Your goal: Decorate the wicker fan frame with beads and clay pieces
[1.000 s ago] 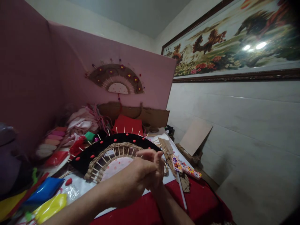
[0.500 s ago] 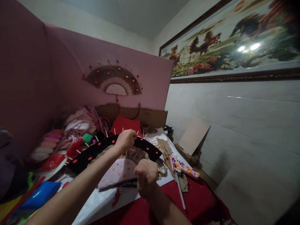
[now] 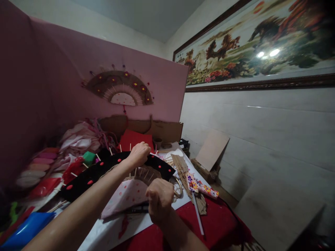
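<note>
A handmade fan with a black outer band (image 3: 97, 171), red dots and pale sticks along its top lies in front of me. Its inner part is a pale pink half-round panel (image 3: 125, 195) with pink spots. My left hand (image 3: 140, 153) is closed at the upper edge of the black band; what its fingers hold is hidden. Near the lower right of the pale panel, my right hand (image 3: 160, 199) forms a fist with the thumb side toward me, and its contents cannot be made out. A dark red tassel (image 3: 123, 226) hangs below the fan.
Corrugated cardboard (image 3: 183, 170), a flowered piece (image 3: 204, 188) and a translucent stick (image 3: 198, 214) lie right of the fan. Gold-coloured scissor handles (image 3: 178, 188) are beside my right hand. Coloured packets, a blue one (image 3: 30, 230) included, crowd the left. Another fan (image 3: 123, 80) hangs behind.
The view has turned slightly right, so the surroundings appear farther left. Both hands stay closed in nearly the same places at the fan.
</note>
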`<state>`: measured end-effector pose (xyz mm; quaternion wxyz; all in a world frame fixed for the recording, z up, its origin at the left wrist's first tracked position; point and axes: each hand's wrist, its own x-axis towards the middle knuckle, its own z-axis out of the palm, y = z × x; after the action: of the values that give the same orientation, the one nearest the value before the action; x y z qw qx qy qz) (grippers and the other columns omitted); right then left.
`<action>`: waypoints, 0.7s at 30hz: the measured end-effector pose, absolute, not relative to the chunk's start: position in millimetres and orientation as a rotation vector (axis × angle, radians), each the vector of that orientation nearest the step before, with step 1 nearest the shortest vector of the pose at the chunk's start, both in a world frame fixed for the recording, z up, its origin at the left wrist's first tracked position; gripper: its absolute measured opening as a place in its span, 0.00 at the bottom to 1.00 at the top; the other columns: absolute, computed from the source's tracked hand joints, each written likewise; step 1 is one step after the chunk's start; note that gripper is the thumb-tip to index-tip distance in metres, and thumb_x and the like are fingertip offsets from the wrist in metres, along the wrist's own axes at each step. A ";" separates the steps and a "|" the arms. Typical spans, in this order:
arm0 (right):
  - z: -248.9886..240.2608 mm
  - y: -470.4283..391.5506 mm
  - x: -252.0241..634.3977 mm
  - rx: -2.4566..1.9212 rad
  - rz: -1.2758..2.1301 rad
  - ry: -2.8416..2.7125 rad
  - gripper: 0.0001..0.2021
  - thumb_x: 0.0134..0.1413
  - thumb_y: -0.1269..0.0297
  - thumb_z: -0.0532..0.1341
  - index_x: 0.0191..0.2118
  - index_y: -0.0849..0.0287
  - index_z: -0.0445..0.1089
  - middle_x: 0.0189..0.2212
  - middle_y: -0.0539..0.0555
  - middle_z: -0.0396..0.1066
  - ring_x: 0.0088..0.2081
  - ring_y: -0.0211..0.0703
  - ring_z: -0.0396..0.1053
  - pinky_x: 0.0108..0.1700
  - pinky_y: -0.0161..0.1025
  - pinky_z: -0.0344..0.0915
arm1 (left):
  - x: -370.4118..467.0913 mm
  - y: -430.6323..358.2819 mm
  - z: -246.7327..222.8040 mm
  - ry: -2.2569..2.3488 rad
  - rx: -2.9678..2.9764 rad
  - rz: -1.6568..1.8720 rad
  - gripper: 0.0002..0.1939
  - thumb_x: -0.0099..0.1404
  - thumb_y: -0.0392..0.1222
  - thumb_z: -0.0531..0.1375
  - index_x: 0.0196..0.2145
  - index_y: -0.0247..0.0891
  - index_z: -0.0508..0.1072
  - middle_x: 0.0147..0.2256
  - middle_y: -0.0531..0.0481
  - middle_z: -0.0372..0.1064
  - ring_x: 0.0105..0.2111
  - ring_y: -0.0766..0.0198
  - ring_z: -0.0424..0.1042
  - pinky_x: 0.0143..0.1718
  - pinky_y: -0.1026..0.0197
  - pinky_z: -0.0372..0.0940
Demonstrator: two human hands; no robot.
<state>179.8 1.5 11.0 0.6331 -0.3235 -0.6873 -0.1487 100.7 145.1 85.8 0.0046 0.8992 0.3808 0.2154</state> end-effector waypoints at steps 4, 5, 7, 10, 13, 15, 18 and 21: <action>9.9 2.6 180.0 -0.747 -0.337 -1.581 0.18 0.62 0.64 0.43 0.22 0.58 0.58 0.16 0.50 0.59 0.19 0.37 0.58 0.25 0.37 0.51 | 100.3 153.6 91.2 1.210 2.657 0.852 0.08 0.51 0.28 0.53 0.23 0.38 0.69 0.29 0.46 0.68 0.36 0.58 0.64 0.38 0.59 0.58; 9.6 2.9 180.0 -0.745 -0.338 -1.581 0.18 0.62 0.64 0.43 0.22 0.58 0.58 0.16 0.50 0.59 0.19 0.37 0.58 0.25 0.37 0.51 | 100.9 156.7 95.0 1.211 2.601 0.907 0.07 0.52 0.29 0.53 0.23 0.37 0.68 0.28 0.46 0.67 0.34 0.60 0.64 0.35 0.59 0.58; 9.0 3.4 180.1 -0.745 -0.338 -1.578 0.17 0.62 0.64 0.43 0.22 0.58 0.58 0.16 0.50 0.59 0.20 0.37 0.58 0.25 0.37 0.51 | 102.8 161.7 105.5 1.188 2.479 1.020 0.06 0.53 0.32 0.52 0.22 0.37 0.67 0.25 0.49 0.66 0.29 0.63 0.64 0.31 0.62 0.57; 8.0 3.2 180.5 -0.761 -0.328 -1.580 0.16 0.61 0.66 0.45 0.23 0.58 0.59 0.16 0.50 0.59 0.19 0.36 0.58 0.25 0.36 0.51 | 105.6 159.4 127.3 1.109 2.310 1.170 0.06 0.56 0.35 0.52 0.22 0.36 0.64 0.22 0.51 0.64 0.23 0.69 0.61 0.25 0.66 0.55; 7.5 1.9 181.5 -0.791 -0.302 -1.565 0.15 0.60 0.68 0.46 0.23 0.58 0.59 0.16 0.50 0.60 0.20 0.36 0.58 0.25 0.36 0.51 | 104.9 138.6 152.2 0.932 2.119 1.252 0.06 0.59 0.38 0.50 0.25 0.36 0.61 0.22 0.52 0.64 0.17 0.74 0.56 0.20 0.68 0.52; 8.4 1.2 181.9 -0.817 -0.265 -1.530 0.15 0.60 0.69 0.47 0.23 0.58 0.60 0.17 0.50 0.60 0.21 0.37 0.59 0.25 0.36 0.53 | 102.4 115.1 167.6 0.559 1.782 1.254 0.06 0.57 0.38 0.54 0.26 0.36 0.59 0.25 0.50 0.67 0.17 0.75 0.57 0.18 0.69 0.49; 12.2 1.8 180.0 -0.862 -0.177 -1.362 0.09 0.59 0.66 0.51 0.27 0.59 0.61 0.21 0.50 0.61 0.22 0.36 0.60 0.25 0.35 0.56 | 99.3 71.3 182.5 0.306 1.586 1.143 0.08 0.56 0.37 0.58 0.27 0.36 0.59 0.22 0.53 0.66 0.16 0.75 0.58 0.17 0.71 0.49; 17.9 4.6 173.9 -0.828 -0.094 -1.192 0.13 0.57 0.60 0.56 0.45 0.60 0.61 0.27 0.51 0.64 0.24 0.37 0.61 0.24 0.34 0.59 | 101.9 22.3 178.8 0.223 1.528 0.967 0.07 0.58 0.38 0.58 0.27 0.36 0.60 0.20 0.55 0.64 0.15 0.77 0.56 0.17 0.72 0.49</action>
<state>173.9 4.6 17.9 0.7470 -0.3783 -0.5449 -0.0432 101.9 22.3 178.8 0.6132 0.6625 0.0965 0.4193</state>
